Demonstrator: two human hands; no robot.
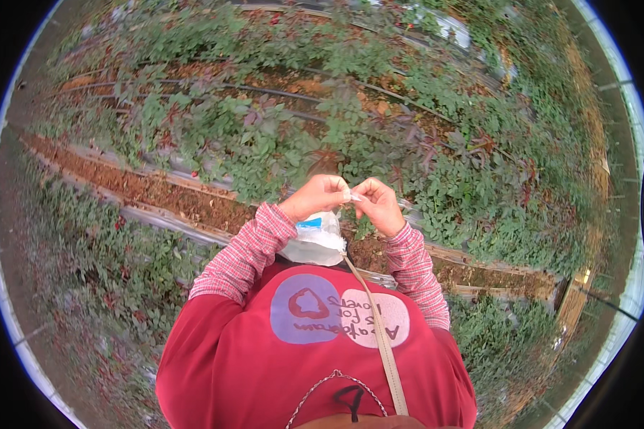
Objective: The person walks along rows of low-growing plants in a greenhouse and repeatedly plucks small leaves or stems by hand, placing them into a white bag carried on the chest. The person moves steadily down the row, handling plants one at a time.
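I am observing from the head view, near to far. The clear plastic bag (315,242) is hanging just below the left hand (316,196), whose grip is pinched shut on its upper edge. The right hand (378,204), beside the bag's top, is pinching the same small strip. Beyond the bag, leafy plant rows (279,136) are running crosswise.

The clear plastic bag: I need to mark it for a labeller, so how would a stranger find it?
Start at the red shirt filling the bottom centre and follow the checked sleeves up to the two hands. The clear plastic bag hangs under the left hand, beside the right hand. It alone is pale and glossy, with a blue patch, against green plants.
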